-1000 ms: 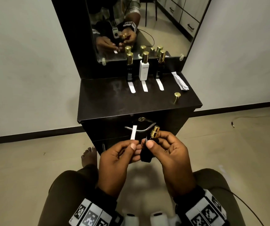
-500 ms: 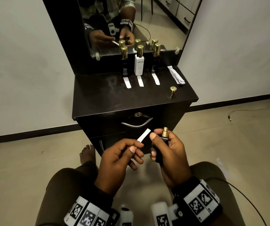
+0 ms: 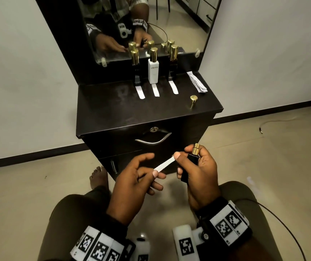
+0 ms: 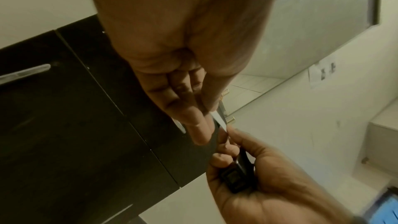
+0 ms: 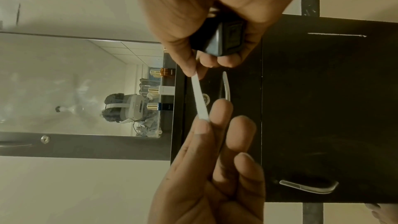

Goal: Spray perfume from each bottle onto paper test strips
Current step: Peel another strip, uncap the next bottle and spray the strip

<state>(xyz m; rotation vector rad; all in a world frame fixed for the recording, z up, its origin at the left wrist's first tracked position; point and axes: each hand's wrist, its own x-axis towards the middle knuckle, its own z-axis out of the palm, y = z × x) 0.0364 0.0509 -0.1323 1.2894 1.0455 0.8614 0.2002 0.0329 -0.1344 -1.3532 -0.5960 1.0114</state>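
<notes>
My left hand [image 3: 132, 183] pinches one end of a paper test strip [image 3: 163, 165] between thumb and a finger; the forefinger is stretched out above it, the other fingers loosely curled. The strip slants up and to the right, and its far end touches the thumb of my right hand [image 3: 200, 174]. My right hand is wrapped around a dark perfume bottle [image 3: 189, 162], held nearly upright, its gold spray head [image 3: 195, 149] bare and poking out above the fingers. Both hands hang in the air above my lap, in front of the cabinet's drawer handle [image 3: 152, 141] and clear of the worktop [image 3: 113, 117].

On the worktop, left to right along the back edge under the mirror [image 3: 151, 25]: a dark bottle [image 3: 136, 70], a white bottle [image 3: 153, 69], another dark bottle [image 3: 172, 69], all with gold caps on. One strip lies flat in front of each: left strip [image 3: 140, 92], middle strip [image 3: 155, 90], right strip [image 3: 173, 87]. A stack of spare strips [image 3: 197, 81] sits further right near the back corner. A loose gold cap [image 3: 193, 101] stands near the front right edge. The left half and the front of the worktop are bare, dark surface.
</notes>
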